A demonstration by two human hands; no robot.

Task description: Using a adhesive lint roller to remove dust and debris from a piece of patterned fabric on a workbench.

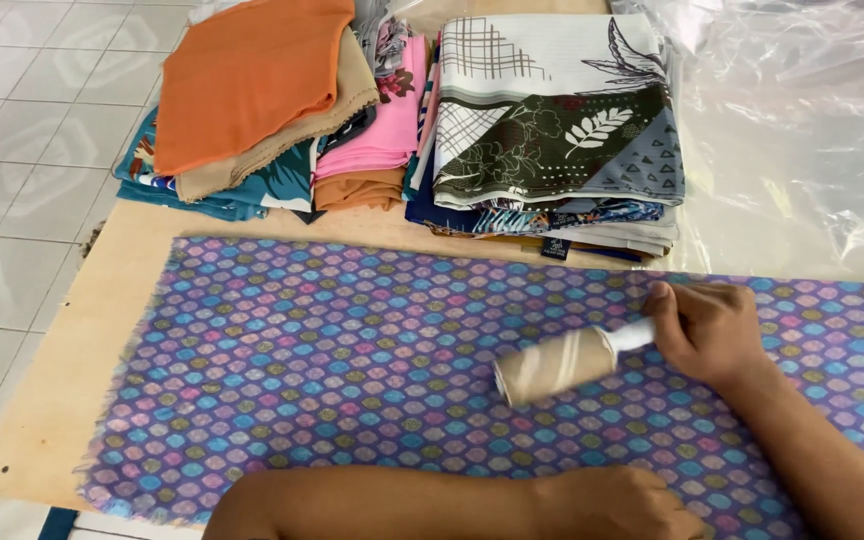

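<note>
Wooden table (72, 400) under patterned purple scarf (352, 350). Right hand (707, 330) gripping lint roller (562, 362), resting on scarf. Left hand (622, 505) pressing scarf, fingers hidden.

Right hand (709, 328) grips lint roller (562, 363) on purple patterned cloth (352, 360); left hand (622, 505) near edge; 2 folded fabric stacks (402, 110) far.

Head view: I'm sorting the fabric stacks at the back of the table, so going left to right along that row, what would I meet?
Orange cloth on the left pile → pink folded cloth → white, olive and grey leaf-print cloth → clear plastic sheeting.
</note>
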